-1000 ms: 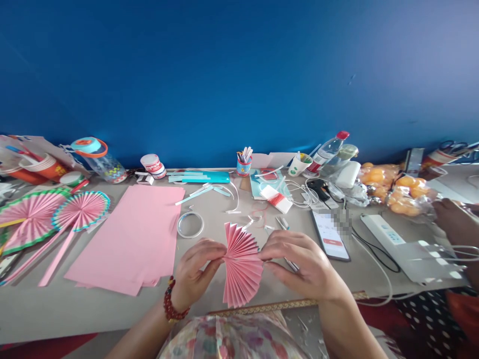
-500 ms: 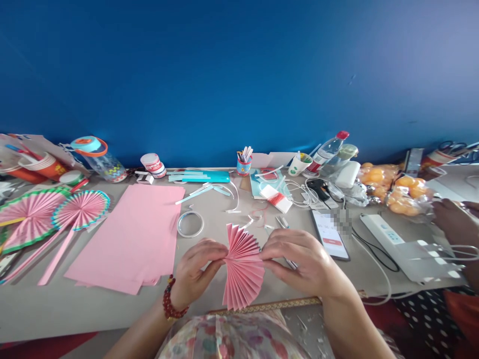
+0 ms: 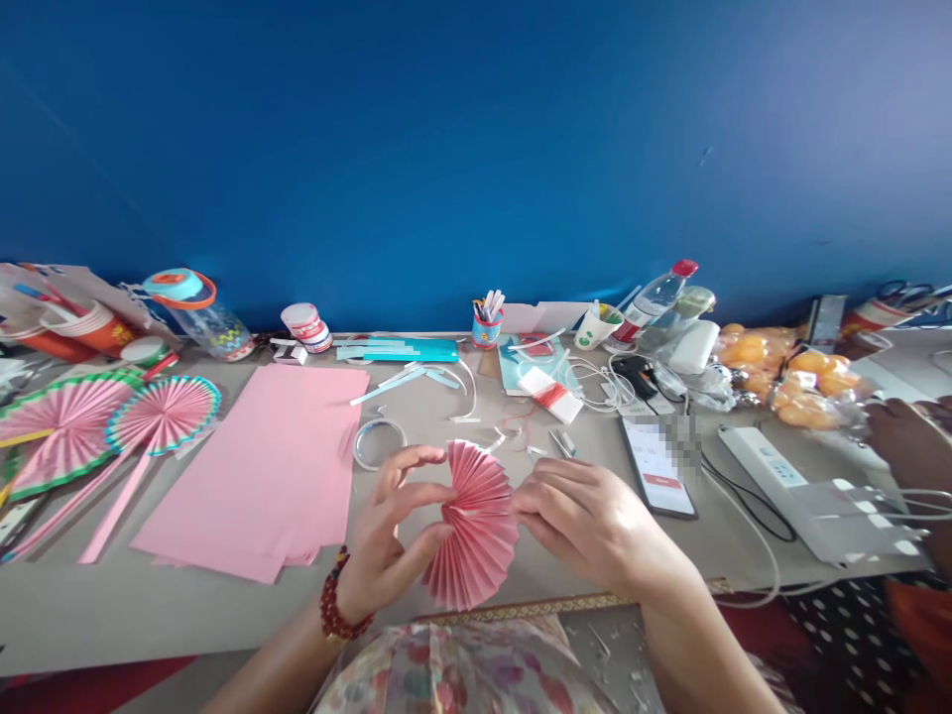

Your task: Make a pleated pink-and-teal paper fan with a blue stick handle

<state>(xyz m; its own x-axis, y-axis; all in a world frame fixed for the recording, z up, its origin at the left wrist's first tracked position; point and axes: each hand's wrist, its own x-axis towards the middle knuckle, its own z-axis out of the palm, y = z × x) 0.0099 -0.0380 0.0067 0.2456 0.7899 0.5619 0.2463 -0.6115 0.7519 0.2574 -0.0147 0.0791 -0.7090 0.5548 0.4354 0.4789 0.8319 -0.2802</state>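
the fan (image 3: 480,555) could lose its shape, because the left hand (image 3: 391,531) was spread and only the right hand (image 3: 595,516) pinched its edge.

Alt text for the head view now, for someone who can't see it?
The right hand pinches the curved edge of a pleated pink paper fan, while the left hand, loosely open, touches its opposite side. Pink sheets and other fans lie left, a phone right.
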